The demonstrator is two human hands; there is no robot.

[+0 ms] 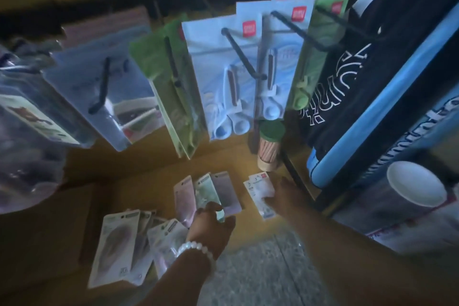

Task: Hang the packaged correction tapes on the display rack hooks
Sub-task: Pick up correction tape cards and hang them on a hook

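Note:
Packaged correction tapes lie on a brown cardboard surface [129,176] below the rack. My left hand [211,223], with a white bead bracelet, grips a fan of three packs [206,194] in pink, green and purple. My right hand [285,199] rests on a small white pack [258,186] lying flat. Another loose pile of packs [124,238] sits to the left of my left wrist. Above, black rack hooks [238,52] carry blue and green hanging packages [213,62]. The scene is dim and blurred.
A jar of wooden sticks with a green lid [269,141] stands near the rack's foot. Dark printed bags with a blue edge [372,69] and a white cup [417,186] fill the right side. Clear plastic packages [29,119] hang at the left. Grey floor [260,268] lies below.

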